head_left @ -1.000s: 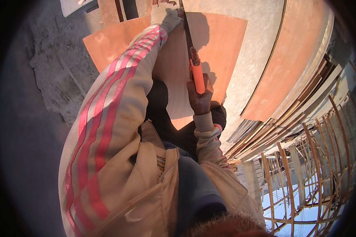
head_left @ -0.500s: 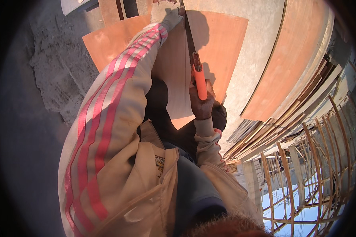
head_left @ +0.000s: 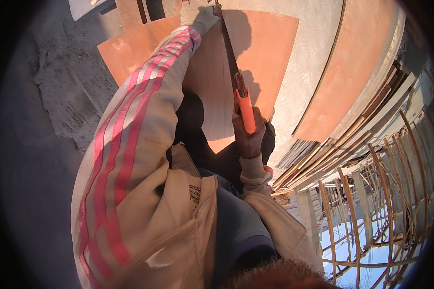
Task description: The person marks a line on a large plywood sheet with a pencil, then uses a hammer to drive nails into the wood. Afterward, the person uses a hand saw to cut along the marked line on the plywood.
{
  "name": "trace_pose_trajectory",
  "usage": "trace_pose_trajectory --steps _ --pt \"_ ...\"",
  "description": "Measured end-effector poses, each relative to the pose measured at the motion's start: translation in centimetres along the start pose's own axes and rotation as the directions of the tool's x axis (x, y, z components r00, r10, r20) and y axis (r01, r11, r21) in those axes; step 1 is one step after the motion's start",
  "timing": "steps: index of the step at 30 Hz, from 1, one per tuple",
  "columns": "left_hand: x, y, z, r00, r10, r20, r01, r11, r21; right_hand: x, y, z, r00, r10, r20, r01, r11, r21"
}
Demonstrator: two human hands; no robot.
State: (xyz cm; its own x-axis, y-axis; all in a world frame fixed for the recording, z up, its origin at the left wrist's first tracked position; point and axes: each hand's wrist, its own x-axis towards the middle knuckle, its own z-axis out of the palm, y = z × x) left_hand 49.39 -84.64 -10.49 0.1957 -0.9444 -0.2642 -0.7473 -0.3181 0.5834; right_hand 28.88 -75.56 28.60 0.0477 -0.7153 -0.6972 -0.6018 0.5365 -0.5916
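My right hand [head_left: 250, 137] is wrapped round the orange handle of a handsaw [head_left: 245, 110]. The saw's dark blade [head_left: 229, 48] runs away from me along a reddish-brown plywood sheet [head_left: 270, 53], lying over a line in it. At the far edge of the sheet, left of the blade, my left hand [head_left: 200, 17] rests by the blade's far end in a worn pale glove. Its fingers are mostly hidden, with only a bit of them showing at the top of the picture. Part of the sheet [head_left: 135, 45] extends left beneath my sleeve, and dark-clad legs lie against its near side.
Right of the sheet is a pale grey surface [head_left: 308, 58], then another reddish board [head_left: 345, 72]. Beyond it lie stacked planks [head_left: 342, 139] and a framework of wooden poles [head_left: 352, 221]. Rough grey ground [head_left: 65, 91] lies to the left.
My right hand has drawn the handsaw back toward me and slightly right. The left hand stays at the sheet's far edge; the whole view has shifted slightly.
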Motion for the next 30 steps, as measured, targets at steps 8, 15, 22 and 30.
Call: trace_pose_trajectory --steps 8,15,22,30 --pt "2.2 1.7 -1.8 0.996 0.083 -0.035 -0.082 0.996 0.024 -1.5 2.2 -0.8 1.0 -0.013 -0.005 0.013 1.0 0.015" --pt "2.0 1.4 -1.1 0.993 0.076 -0.094 -0.077 0.997 -0.003 -4.2 1.0 -0.7 0.993 -0.094 -0.077 0.091 0.995 -0.042" --pt "2.6 2.5 -3.4 0.996 0.083 -0.029 -0.079 0.991 0.104 -1.4 0.4 -0.7 0.985 -0.161 -0.069 0.158 0.986 -0.044" --pt "1.5 2.1 -2.4 0.934 0.234 -0.269 -0.202 0.969 0.143 -8.0 0.5 -2.1 0.981 -0.155 -0.118 0.143 0.984 -0.106"
